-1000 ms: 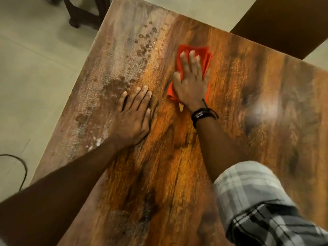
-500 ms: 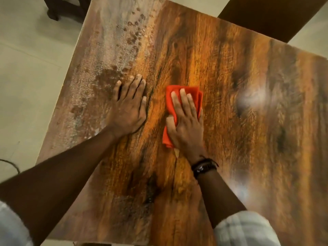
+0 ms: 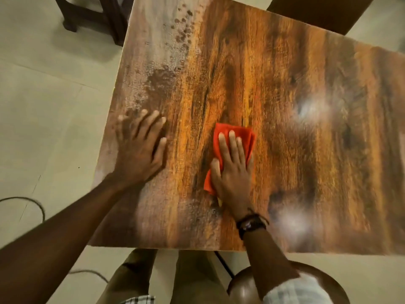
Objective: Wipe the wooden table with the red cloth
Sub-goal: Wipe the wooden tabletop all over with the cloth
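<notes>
Your wooden table (image 3: 274,88) fills most of the view, its grain running away from you, with two pale glares of reflected light off to the right of your right hand and a dull, whitish, speckled patch ahead of and beyond your left hand. Your left hand (image 3: 140,154) lies flat on the tabletop near its left edge, palm down, fingers spread wide, holding nothing; it is blurred at the fingertips. Your right hand (image 3: 232,170) is well apart from it toward the middle of the table, also palm down with fingers stretched forward and close together, pressing flat on the red cloth (image 3: 243,137). The cloth lies folded on the wood directly under that hand, its far edge showing past your fingertips and a corner sticking out beside your thumb. A dark wristband (image 3: 251,223) circles your right wrist, just behind the hand. Behind that wrist, a round brown stool (image 3: 241,286) sits on the floor.
</notes>
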